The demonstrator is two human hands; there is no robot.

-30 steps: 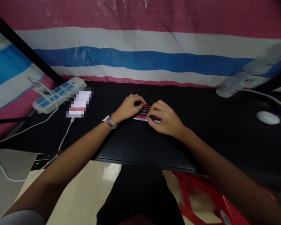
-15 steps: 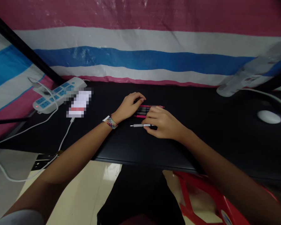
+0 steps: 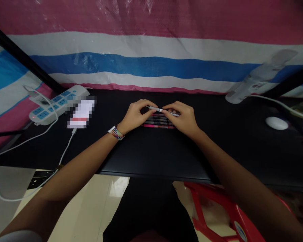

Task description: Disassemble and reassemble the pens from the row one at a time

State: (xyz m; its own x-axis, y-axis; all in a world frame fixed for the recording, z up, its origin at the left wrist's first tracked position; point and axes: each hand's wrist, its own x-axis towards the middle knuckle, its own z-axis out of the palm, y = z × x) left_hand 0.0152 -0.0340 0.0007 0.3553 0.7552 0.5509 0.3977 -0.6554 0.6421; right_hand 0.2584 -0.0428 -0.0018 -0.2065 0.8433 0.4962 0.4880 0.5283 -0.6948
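Note:
A white and grey pen (image 3: 156, 109) is held level at the far side of a row of pens (image 3: 158, 120). My left hand (image 3: 135, 116) has its thumb and forefinger closed about the tip end. The other end is pinched by my right hand (image 3: 184, 117), between thumb and fingers. Several pens lie side by side under it on the black table (image 3: 146, 151); the nearest is pink, those behind look dark or clear. My hands partly cover both ends of the row. A patterned band circles my left wrist.
To the left are a white power strip (image 3: 44, 114) and a blurred-out phone (image 3: 81, 112) on a white cable (image 3: 65, 148). A white mouse (image 3: 277, 123) and a clear cylindrical container (image 3: 252, 80) stand right. A red stool (image 3: 199, 205) is below the table's front edge.
My right hand has carried the white and grey pen from the near side of the row to its far side. My left thumb and forefinger now close on its tip end.

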